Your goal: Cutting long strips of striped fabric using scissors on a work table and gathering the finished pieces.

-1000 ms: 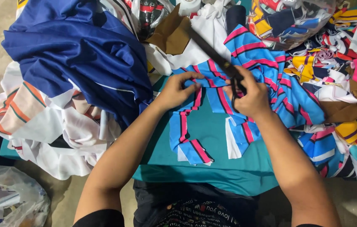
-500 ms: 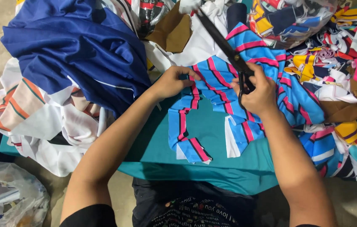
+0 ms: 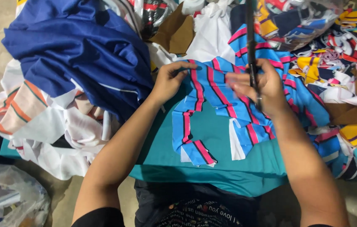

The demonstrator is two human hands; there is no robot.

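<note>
The right hand (image 3: 262,86) grips dark scissors (image 3: 250,42), fingers curled through the handles; the blades look closed and run nearly straight up the frame, tips toward twelve o'clock (long axis vertical). The left hand (image 3: 171,80) pinches the edge of a blue cloth with pink stripes (image 3: 224,105) between thumb and fingers. The cloth lies on a teal sheet (image 3: 212,164), its loose strips trailing toward six o'clock. A navy garment (image 3: 73,46) is heaped at ten o'clock.

head cam | looks steeply down, close | over teal table (image 3: 212,168) (only one view)
</note>
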